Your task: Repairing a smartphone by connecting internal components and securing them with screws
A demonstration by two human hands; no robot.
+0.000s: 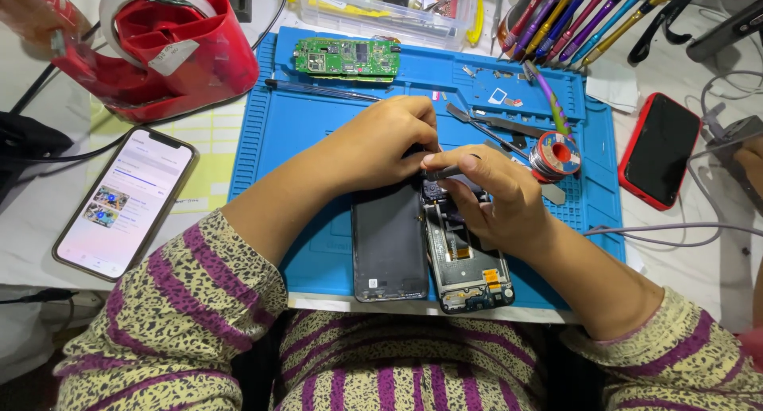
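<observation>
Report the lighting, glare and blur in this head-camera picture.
Head view: bright, even overhead light with soft shadows under the hands; mild glare on the glossy red tape dispenser and the lit white-screened phone; wide-angle bending toward the edges; the left hand and right hand over the opened dark phone are sharp, while the striped sleeves look slightly soft.

Head cam, looks steeply down, close over blue mat [318,133] w/ hands.

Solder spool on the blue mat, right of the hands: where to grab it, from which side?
Probably best to pinch the solder spool across its round rim, coming from above and the right. It lies with its red hub facing up, and the right hand crowds its left side, with tools on the blue mat behind it.
</observation>
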